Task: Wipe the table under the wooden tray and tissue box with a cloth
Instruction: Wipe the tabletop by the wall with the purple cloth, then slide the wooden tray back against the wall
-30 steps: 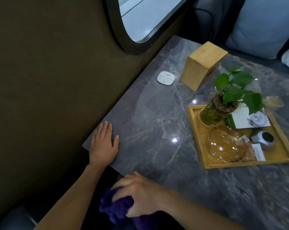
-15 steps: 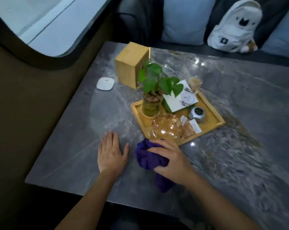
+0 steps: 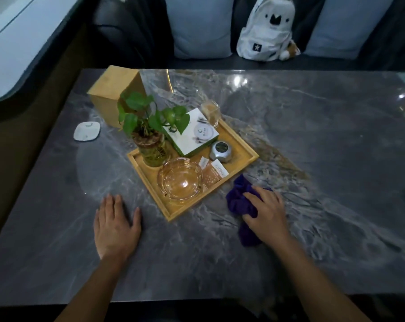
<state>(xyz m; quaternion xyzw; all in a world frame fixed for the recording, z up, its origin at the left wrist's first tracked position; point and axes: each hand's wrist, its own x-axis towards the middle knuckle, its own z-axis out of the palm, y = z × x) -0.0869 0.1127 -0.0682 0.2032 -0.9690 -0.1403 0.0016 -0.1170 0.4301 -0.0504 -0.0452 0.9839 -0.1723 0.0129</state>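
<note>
A wooden tray (image 3: 243,147) sits turned at an angle on the grey marble table (image 3: 324,140). It carries a potted green plant, a glass ashtray, a white-and-green box, a small silver device and paper packets. Behind its left corner stands the wooden tissue box (image 3: 110,94). My right hand (image 3: 266,212) presses a bunched purple cloth (image 3: 237,198) onto the table just right of the tray's near corner. Left of that corner my left hand (image 3: 115,226) lies flat on the table, fingers apart, holding nothing.
A white square pad (image 3: 87,131) lies near the table's left edge. A small glass (image 3: 211,112) stands at the tray's far corner. Behind the table is a dark sofa with grey cushions and a white backpack (image 3: 266,26). A window curves along the left wall.
My right hand has brought the purple cloth up from below the table edge and across to the right of the tray. My left hand stays flat on the table. The view has swung right.
</note>
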